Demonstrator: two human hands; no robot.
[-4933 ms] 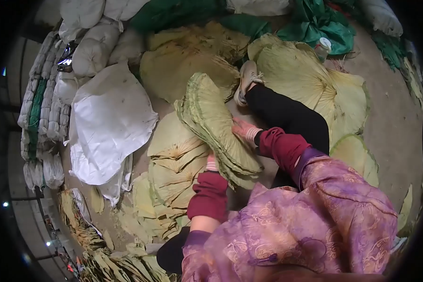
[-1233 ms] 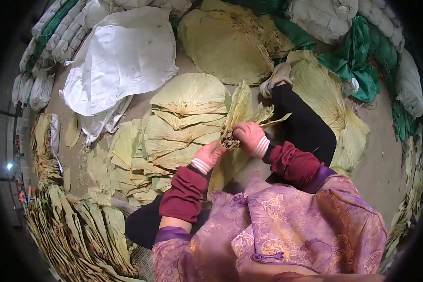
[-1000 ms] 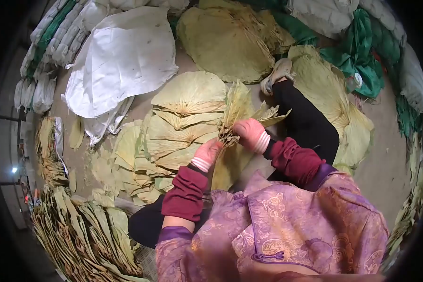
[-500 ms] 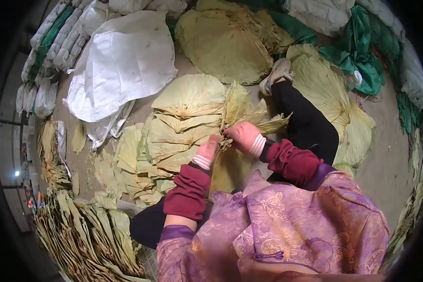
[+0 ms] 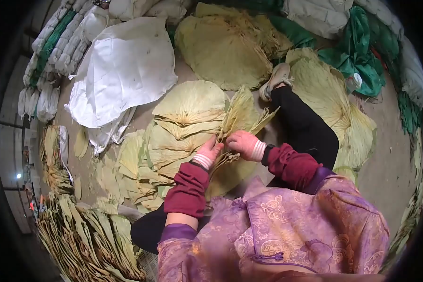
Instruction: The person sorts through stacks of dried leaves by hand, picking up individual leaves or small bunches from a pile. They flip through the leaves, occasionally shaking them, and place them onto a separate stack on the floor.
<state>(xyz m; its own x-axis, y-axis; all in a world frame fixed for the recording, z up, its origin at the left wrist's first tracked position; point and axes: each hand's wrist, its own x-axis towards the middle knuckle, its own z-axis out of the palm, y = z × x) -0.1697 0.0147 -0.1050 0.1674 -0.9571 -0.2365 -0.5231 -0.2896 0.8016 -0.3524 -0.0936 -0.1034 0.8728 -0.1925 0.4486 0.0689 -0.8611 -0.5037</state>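
Note:
Between my hands is a folded dried leaf (image 5: pixel 239 110), its pleated blades pointing up and to the right. My left hand (image 5: pixel 210 151), in a pink glove, pinches the leaf's gathered base. My right hand (image 5: pixel 241 143), also gloved in pink, has its fingers closed at the right side of the same base. Brown crumpled leaf edges (image 5: pixel 224 160) show just below the hands. Left of them lies a stack of flattened, fan-shaped dried leaves (image 5: pixel 188 105). A further broad leaf (image 5: pixel 230 176) lies under my hands, partly hidden by them.
A white sheet (image 5: pixel 122 70) lies at upper left. Large leaf piles lie at top centre (image 5: pixel 223 51) and right (image 5: pixel 322 94). Folded leaves (image 5: pixel 87 235) are stacked at lower left. Green sacking (image 5: pixel 357 56) is at upper right. My bent leg (image 5: pixel 305 122) is right of my hands.
The folded leaf has swung more upright and narrower between my hands. My right hand has moved slightly down and left, and more brown leaf edges now show below the hands.

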